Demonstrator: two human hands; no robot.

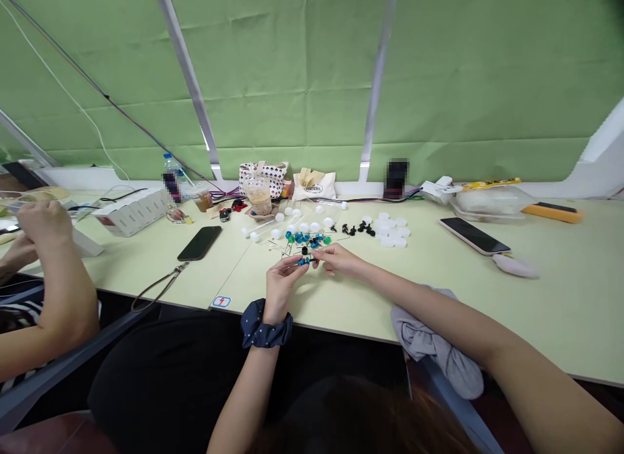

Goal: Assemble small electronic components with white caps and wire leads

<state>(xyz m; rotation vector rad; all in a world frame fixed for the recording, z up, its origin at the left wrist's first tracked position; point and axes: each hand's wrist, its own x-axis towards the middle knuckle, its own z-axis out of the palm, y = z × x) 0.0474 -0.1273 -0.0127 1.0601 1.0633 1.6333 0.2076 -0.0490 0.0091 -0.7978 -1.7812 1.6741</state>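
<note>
Above the table's front part, my left hand (280,285) is closed on a small blue part (303,262) with what looks like a thin rod. My right hand (338,259) meets it from the right, its fingertips pinched on a small black piece (314,259) at the end of the blue part. The exact kind of these pieces is too small to tell. Just beyond my fingers lies a pile of blue parts (299,237), with a few green ones and thin metal pins (277,247). Several black pieces (361,227) and white round caps (392,233) lie to the right.
Clear tubes with white ends (268,229) lie behind the pile, near a drink cup (259,197). One phone (199,243) with a strap lies left, another phone (472,235) right. A plastic container (492,203) stands at the back right. A co-worker's hands (43,229) are far left.
</note>
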